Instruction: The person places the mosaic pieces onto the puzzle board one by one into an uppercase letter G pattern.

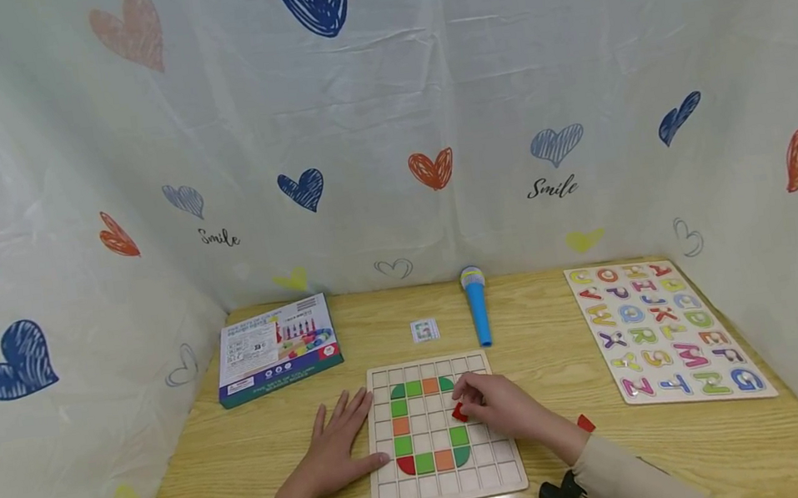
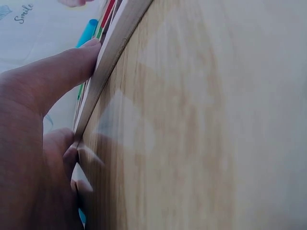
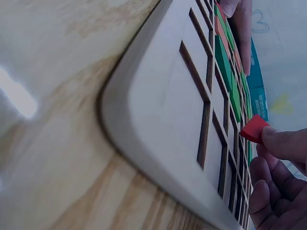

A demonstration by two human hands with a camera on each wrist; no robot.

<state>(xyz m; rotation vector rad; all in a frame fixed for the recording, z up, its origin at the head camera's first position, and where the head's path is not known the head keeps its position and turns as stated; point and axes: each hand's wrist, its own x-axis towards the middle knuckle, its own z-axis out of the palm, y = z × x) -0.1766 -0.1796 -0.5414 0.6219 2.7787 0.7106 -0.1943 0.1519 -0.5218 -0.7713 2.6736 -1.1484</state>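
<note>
A wooden grid board [image 1: 490, 477] lies on the table, with green, orange and red tiles set in its cells as a ring. My right hand [image 1: 493, 405] pinches a small red tile [image 3: 254, 128] between thumb and fingers, over the ring's right side. Just below that tile in the head view sits a green tile [image 1: 459, 436]. At the ring's lower left corner is a red tile with a rounded corner [image 1: 406, 466]. My left hand [image 1: 331, 456] lies with fingers spread at the board's left side, its thumb [image 2: 72, 64] against the board's edge.
Another red piece [image 1: 585, 423] shows beside my right wrist. Behind the board are a small printed card [image 1: 425, 330] and a blue toy microphone [image 1: 478, 310]. A flat box [image 1: 278, 349] lies back left, an alphabet puzzle board [image 1: 670, 331] at right. A heart-patterned curtain [image 1: 382, 117] encloses the table.
</note>
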